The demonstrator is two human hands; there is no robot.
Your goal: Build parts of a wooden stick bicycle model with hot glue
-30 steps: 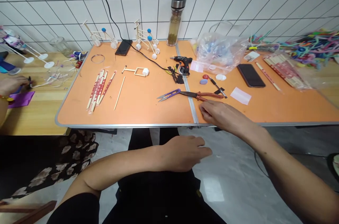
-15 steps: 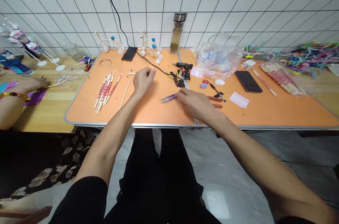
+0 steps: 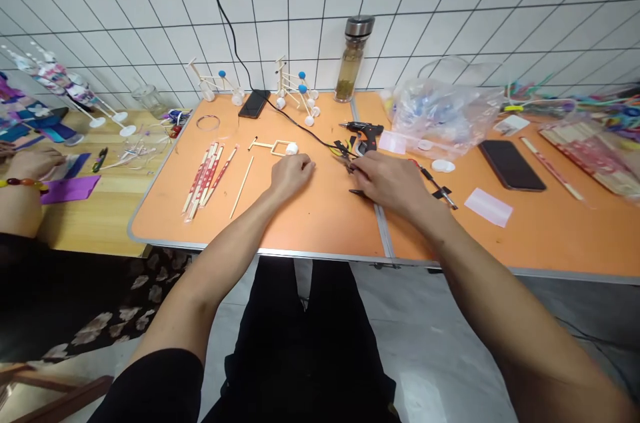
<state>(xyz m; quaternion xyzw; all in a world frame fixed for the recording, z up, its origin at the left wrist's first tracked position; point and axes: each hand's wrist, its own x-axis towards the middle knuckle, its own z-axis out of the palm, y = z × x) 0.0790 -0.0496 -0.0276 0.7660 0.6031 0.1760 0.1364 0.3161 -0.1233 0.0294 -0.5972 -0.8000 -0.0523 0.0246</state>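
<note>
My left hand (image 3: pixel 291 177) rests on the orange table in a loose fist, and nothing shows in its fingers. Just behind it lies a frame of small wooden sticks (image 3: pixel 267 146) with a white round piece (image 3: pixel 292 149) at its end. To its left is a single thin stick (image 3: pixel 242 187). My right hand (image 3: pixel 390 184) is closed around what look like pliers (image 3: pixel 346 161), whose dark metal jaws stick out to the left. The handles are hidden under the palm. A dark pointed tip (image 3: pixel 357 193) shows below the fingers; what it belongs to is unclear.
Behind my right hand lies a glue gun (image 3: pixel 367 134) with its cord. Around it are a tea bottle (image 3: pixel 351 63), a plastic bag (image 3: pixel 445 109), a phone (image 3: pixel 513 165) and wrapped chopsticks (image 3: pixel 204 179). Stick models (image 3: pixel 295 86) stand by the wall. A co-worker's hand (image 3: pixel 35 163) is at left.
My right hand has closed on the pliers, whose red handles no longer show. The blue-handled snips are no longer visible. My left hand has shifted right and nearer, uncovering the stick frame.
</note>
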